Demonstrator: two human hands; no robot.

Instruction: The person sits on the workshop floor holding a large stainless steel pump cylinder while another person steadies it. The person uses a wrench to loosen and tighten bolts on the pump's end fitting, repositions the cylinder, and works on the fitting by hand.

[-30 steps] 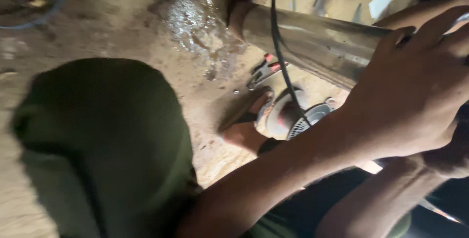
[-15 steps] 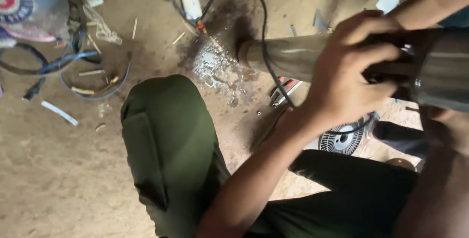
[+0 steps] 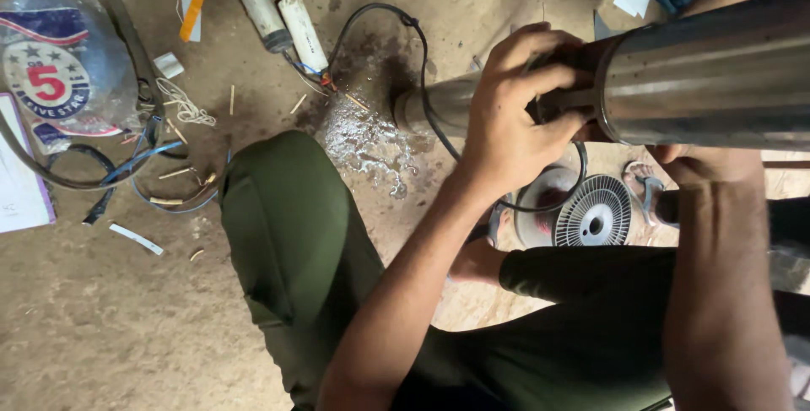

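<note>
Kneeling on a dirt floor (image 3: 101,327), a person in dark green trousers (image 3: 295,234) works on a long steel cylinder (image 3: 709,73), seemingly a submersible pump body, which lies nearly level across the upper right of the view. Its narrower far end (image 3: 434,103) points at a wet patch (image 3: 363,137) on the floor. The left hand (image 3: 515,116) curls over the dark joint where the wide section of the cylinder meets the narrow one, fingers clenched on a fitting there. The right hand (image 3: 704,166) comes up beneath the cylinder, mostly hidden, so its grip cannot be told. Below the cylinder sits a round finned disc (image 3: 595,213); a black cable (image 3: 396,48) loops left of it toward two white capacitors (image 3: 283,23). The work seems to be at the joint, likely freeing or seating it; that calls for a steady cylinder and a firm twist.
</note>
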